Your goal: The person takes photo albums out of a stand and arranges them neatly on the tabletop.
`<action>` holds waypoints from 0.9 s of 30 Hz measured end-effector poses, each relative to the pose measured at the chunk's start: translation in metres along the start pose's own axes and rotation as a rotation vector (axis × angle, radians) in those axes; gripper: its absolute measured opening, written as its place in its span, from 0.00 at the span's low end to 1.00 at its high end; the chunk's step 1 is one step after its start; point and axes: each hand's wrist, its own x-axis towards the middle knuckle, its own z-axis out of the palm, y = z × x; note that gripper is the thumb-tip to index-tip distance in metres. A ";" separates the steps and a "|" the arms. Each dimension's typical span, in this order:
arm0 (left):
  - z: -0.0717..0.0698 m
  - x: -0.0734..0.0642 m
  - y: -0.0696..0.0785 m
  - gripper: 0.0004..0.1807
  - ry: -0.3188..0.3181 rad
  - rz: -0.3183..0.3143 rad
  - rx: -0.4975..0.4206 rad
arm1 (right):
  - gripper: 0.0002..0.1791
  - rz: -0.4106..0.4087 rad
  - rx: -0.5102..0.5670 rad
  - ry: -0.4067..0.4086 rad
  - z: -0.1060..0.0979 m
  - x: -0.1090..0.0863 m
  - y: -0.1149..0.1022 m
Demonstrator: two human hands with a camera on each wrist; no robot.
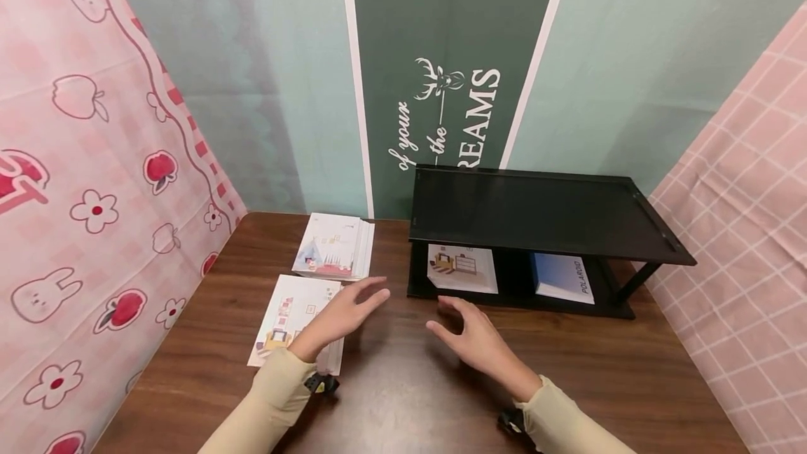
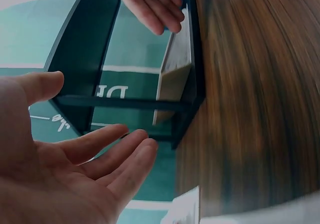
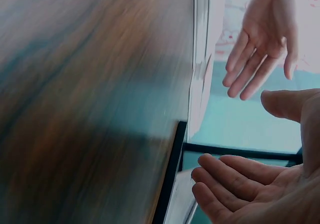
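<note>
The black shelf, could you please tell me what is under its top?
On the lower board lie a white item with a furniture drawing and a blue-and-white item marked POLAROID. In the head view, the shelf's top covers their far edges.

Soft glare on the brown table point(image 1: 403, 391) (wrist views dimmer, hazier).

The left sleeve point(image 1: 261, 394), cut off below, partly hides the nearer card stack point(image 1: 290, 307)
</note>
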 end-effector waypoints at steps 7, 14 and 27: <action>0.021 0.017 0.005 0.32 -0.027 -0.004 -0.041 | 0.35 0.019 -0.018 0.080 -0.017 -0.007 0.022; 0.037 0.030 0.009 0.32 -0.024 0.002 -0.060 | 0.33 0.002 -0.043 0.167 -0.034 -0.009 0.039; 0.060 0.051 0.013 0.32 -0.014 -0.005 -0.131 | 0.37 0.053 -0.111 0.213 -0.050 -0.006 0.066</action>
